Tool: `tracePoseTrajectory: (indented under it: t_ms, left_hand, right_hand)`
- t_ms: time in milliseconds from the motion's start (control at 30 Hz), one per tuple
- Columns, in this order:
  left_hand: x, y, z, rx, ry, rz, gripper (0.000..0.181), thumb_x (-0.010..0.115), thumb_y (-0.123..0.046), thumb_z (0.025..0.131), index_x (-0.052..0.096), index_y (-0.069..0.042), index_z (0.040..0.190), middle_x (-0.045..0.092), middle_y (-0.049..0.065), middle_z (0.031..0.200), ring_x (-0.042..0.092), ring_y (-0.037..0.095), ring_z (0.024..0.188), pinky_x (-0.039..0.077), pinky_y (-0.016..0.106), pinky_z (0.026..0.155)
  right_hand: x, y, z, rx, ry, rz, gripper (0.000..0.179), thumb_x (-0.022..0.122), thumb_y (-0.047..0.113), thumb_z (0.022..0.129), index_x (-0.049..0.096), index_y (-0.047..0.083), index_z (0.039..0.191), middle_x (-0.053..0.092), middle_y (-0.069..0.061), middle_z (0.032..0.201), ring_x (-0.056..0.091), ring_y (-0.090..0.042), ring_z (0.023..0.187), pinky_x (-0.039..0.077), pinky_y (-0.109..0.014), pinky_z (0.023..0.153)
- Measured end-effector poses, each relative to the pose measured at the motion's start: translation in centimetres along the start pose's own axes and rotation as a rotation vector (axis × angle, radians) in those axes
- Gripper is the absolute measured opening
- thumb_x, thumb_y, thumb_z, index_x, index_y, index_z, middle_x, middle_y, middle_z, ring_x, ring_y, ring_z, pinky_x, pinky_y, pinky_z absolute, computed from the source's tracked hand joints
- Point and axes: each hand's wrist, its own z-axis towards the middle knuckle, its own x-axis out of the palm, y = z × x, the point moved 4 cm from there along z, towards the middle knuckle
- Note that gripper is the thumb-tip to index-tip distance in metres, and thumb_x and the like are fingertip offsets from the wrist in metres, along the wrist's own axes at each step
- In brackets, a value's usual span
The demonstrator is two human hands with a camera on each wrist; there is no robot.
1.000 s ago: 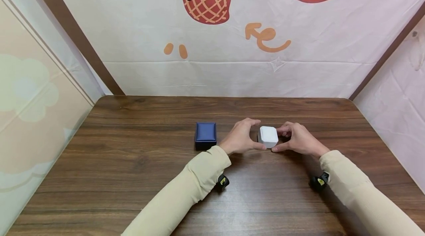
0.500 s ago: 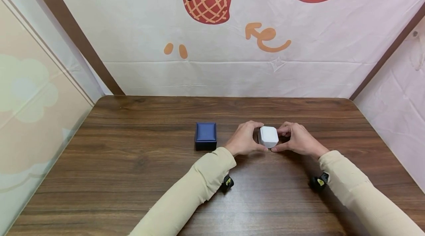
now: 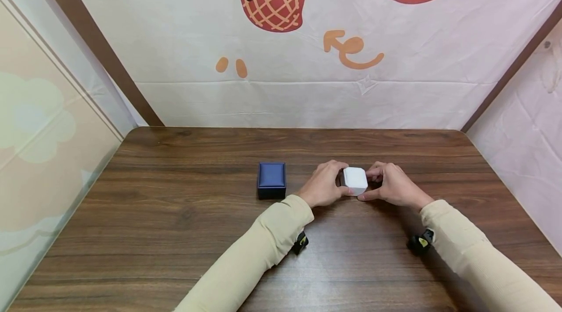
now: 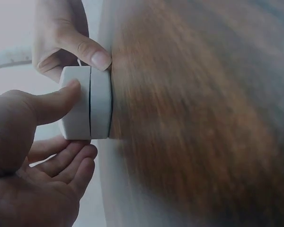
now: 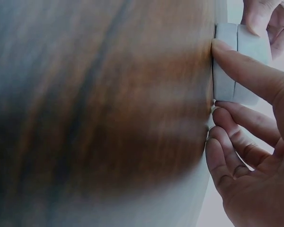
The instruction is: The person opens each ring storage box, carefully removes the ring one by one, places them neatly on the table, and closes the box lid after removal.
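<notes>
A small white ring box [image 3: 354, 180] stands on the wooden table, its lid down. In the left wrist view a thin seam parts the lid [image 4: 79, 116] from the base [image 4: 101, 104]. My left hand [image 3: 324, 185] pinches the lid from the left, its thumb on the near face and fingers behind. From the right, my right hand [image 3: 398, 186] holds the base low down; its thumb [image 5: 248, 71] lies across the near side in the right wrist view. To the left sits a closed navy blue box [image 3: 271, 179], untouched. The inside of both boxes is hidden.
The brown wood-grain table [image 3: 145, 214] ends at a white printed cloth wall [image 3: 307, 102] behind. Cloth panels flank it on both sides. A black wrist camera [image 3: 300, 243] sits at the left cuff and a second wrist camera [image 3: 420, 242] at the right cuff.
My left hand has moved right, and its thumb and fingers have come in onto the white box's lid. The right hand, the white box and the blue box have stayed in place.
</notes>
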Motion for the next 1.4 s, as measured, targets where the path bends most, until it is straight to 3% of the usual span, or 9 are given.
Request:
tracePoseTrajectory:
  t_ms: [233, 533, 767, 900, 1100, 1400]
  left_hand:
    - [-0.2, 0.2, 0.3, -0.037, 0.006, -0.040, 0.055, 0.078, -0.027, 0.092, 0.060, -0.001, 0.138, 0.064, 0.011, 0.131, 0.059, 0.020, 0.119, 0.047, 0.028, 0.099]
    - [-0.5, 0.9, 0.9, -0.098, -0.009, -0.259, 0.046, 0.076, -0.025, 0.093, 0.066, 0.002, 0.129, 0.071, 0.009, 0.106, 0.064, 0.014, 0.093, 0.050, 0.022, 0.080]
    - [-0.4, 1.2, 1.1, -0.195, -0.009, -0.433, 0.048, 0.070, -0.028, 0.098, 0.063, 0.006, 0.131, 0.068, 0.015, 0.118, 0.062, 0.016, 0.100, 0.052, 0.026, 0.084]
    - [-0.1, 1.3, 1.2, -0.243, -0.021, -0.524, 0.046, 0.068, -0.028, 0.099, 0.064, 0.007, 0.127, 0.067, 0.015, 0.116, 0.060, 0.017, 0.101, 0.051, 0.028, 0.087]
    - [0.2, 1.3, 1.5, -0.275, -0.063, -0.557, 0.048, 0.064, -0.034, 0.101, 0.067, 0.008, 0.123, 0.069, 0.013, 0.115, 0.061, 0.016, 0.104, 0.051, 0.027, 0.091]
    - [0.1, 1.0, 1.5, -0.333, -0.143, -0.573, 0.051, 0.067, -0.038, 0.098, 0.070, 0.008, 0.119, 0.070, 0.014, 0.117, 0.061, 0.016, 0.107, 0.051, 0.029, 0.094]
  right_hand:
    - [0.0, 0.0, 0.0, -0.008, -0.009, -0.010, 0.031, 0.095, 0.024, 0.071, 0.080, 0.012, 0.094, 0.065, 0.002, 0.090, 0.059, -0.017, 0.081, 0.050, -0.028, 0.069]
    - [0.1, 0.1, 0.0, -0.010, -0.011, -0.017, 0.028, 0.096, 0.025, 0.070, 0.076, 0.013, 0.086, 0.062, -0.002, 0.087, 0.053, -0.019, 0.078, 0.043, -0.026, 0.065]
    - [0.1, 0.2, -0.1, -0.004, -0.006, -0.032, 0.029, 0.095, 0.025, 0.070, 0.073, 0.011, 0.083, 0.062, -0.002, 0.088, 0.054, -0.019, 0.080, 0.044, -0.026, 0.067]
    - [0.0, 0.1, -0.1, 0.004, -0.011, -0.029, 0.033, 0.095, 0.024, 0.070, 0.076, 0.007, 0.091, 0.064, 0.000, 0.089, 0.057, -0.019, 0.081, 0.047, -0.027, 0.069]
    - [-0.1, 0.0, 0.0, 0.014, -0.018, -0.026, 0.044, 0.095, 0.022, 0.069, 0.077, 0.000, 0.103, 0.065, 0.000, 0.088, 0.059, -0.018, 0.081, 0.050, -0.029, 0.071]
    - [-0.1, -0.2, 0.1, 0.018, -0.016, -0.023, 0.043, 0.095, 0.022, 0.070, 0.076, 0.002, 0.104, 0.064, -0.001, 0.089, 0.059, -0.017, 0.081, 0.050, -0.028, 0.071]
